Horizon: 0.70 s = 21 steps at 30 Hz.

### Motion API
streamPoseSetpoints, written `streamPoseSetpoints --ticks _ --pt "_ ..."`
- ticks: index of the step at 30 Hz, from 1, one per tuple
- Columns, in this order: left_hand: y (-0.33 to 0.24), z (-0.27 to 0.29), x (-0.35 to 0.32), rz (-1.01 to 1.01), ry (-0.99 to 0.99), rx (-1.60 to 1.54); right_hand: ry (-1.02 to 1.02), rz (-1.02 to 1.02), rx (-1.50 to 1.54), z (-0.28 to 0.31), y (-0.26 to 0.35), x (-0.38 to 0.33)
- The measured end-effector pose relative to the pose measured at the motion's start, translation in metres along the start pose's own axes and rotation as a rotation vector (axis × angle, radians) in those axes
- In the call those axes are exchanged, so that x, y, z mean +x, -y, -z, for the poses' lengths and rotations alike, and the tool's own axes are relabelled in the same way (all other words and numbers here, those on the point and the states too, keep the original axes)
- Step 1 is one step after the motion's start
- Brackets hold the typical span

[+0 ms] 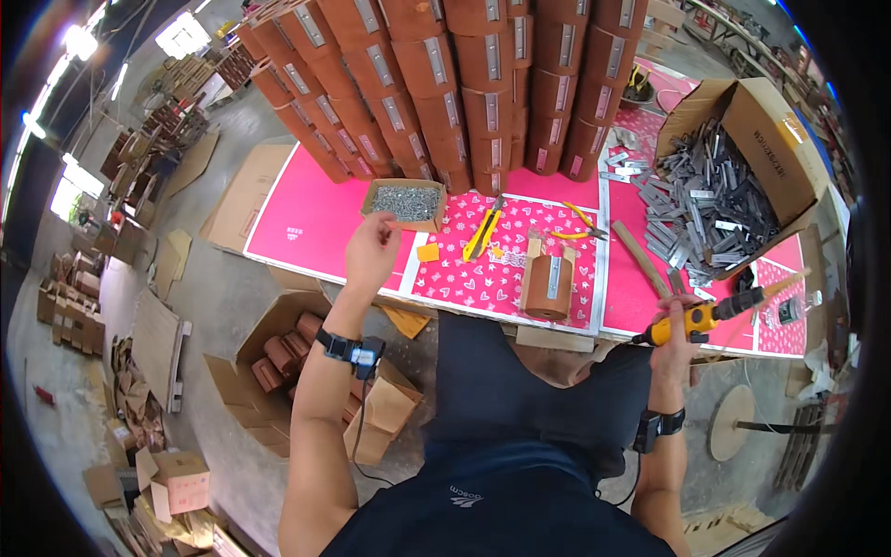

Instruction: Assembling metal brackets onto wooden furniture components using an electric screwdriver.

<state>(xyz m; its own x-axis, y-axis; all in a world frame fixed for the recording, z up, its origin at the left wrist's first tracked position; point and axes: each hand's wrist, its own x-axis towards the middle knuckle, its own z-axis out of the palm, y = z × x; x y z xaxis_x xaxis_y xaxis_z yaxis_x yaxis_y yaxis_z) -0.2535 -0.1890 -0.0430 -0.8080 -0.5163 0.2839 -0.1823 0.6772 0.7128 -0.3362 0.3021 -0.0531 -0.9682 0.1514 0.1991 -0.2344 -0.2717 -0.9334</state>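
Observation:
My left hand (371,249) is just in front of a small cardboard box (425,226) filled with small metal screws (406,199). Its fingers are curled together; anything between them is too small to make out. On the right, my right hand (676,340) grips a yellow and black power drill (702,318), whose chuck points right. Between the hands, a brown curved piece (535,302) with a metal strip (554,277) along its top lies at the table's near edge. Beyond it are a yellow utility knife (484,232) and yellow-handled pliers (580,233).
Tall stacks of brown pieces (428,67) with metal strips stand at the back of the pink-covered table (320,223). A large carton (770,153) of metal strips (701,200) leans at right, near a hammer (640,255) and clear bottle (784,311). Below left, an open carton (243,408) holds brown pieces.

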Motion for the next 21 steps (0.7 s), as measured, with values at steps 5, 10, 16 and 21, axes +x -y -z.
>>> streamPoseSetpoints --ticks 5,10,16,21 --pt "-0.006 -0.040 0.046 -0.380 0.134 0.278 -0.157 0.117 0.022 0.020 -0.039 0.014" --pt "0.043 -0.053 0.097 -0.146 0.340 0.687 -0.032 0.162 -0.060 -0.014 -0.046 0.028" --pt "0.038 -0.073 0.113 -0.041 0.499 0.753 0.018 0.186 -0.141 -0.013 -0.050 0.032" --pt "0.031 -0.070 0.099 -0.029 0.372 0.635 0.062 0.190 -0.134 -0.009 -0.052 0.031"
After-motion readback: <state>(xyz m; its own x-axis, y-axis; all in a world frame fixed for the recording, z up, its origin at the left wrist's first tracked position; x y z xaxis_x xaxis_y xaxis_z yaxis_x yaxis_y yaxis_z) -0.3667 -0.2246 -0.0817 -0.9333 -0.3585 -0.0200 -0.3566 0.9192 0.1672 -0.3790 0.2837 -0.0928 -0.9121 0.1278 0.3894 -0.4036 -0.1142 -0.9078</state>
